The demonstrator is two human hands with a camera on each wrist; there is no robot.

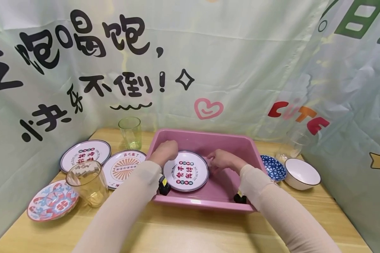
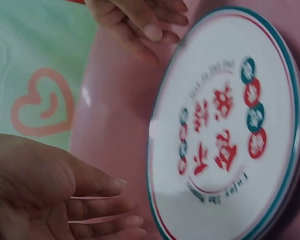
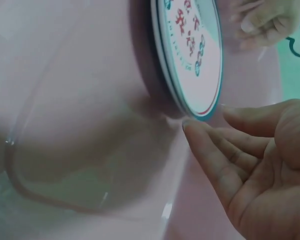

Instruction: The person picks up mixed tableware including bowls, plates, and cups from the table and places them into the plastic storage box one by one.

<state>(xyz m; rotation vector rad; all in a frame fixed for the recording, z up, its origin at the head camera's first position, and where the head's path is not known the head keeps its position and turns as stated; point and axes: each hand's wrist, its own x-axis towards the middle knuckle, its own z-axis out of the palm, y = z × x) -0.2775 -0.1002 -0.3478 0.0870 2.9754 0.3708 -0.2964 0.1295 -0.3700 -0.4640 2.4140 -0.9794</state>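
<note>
Round plate: we see a white plate (image 1: pixel 185 171) with red lettering and a dark rim, face up inside the pink tub, left of its middle; more than one rim shows at its edge in the right wrist view, so it may be stacked.
Handling: we judge it stiff, smooth, fairly slippery and breakable if knocked, with some weight if doubled.
Rim grip: we would take opposite sides, thumbs above and fingers beneath, catching every rim together.
Left hand: our left hand (image 1: pixel 168 153) is at the plate's left edge, thumb and fingers parted and nearly straight, holding nothing.
Right hand: our right hand (image 1: pixel 223 160) is at the right edge, fingers loosely bent, thumb apart from forefinger; we cannot tell whether a fingertip touches the rim.
Pink tub: the tub (image 1: pixel 209 140) sits on the wooden table (image 1: pixel 171 228).
Tub's left: we have a green glass (image 1: pixel 130 133), an amber glass (image 1: pixel 87 186) and three more plates (image 1: pixel 52 202).
Tub's right: a blue-patterned dish (image 1: pixel 272 168), a white bowl (image 1: pixel 302 174) and a clear glass (image 1: pixel 292 144).
</note>
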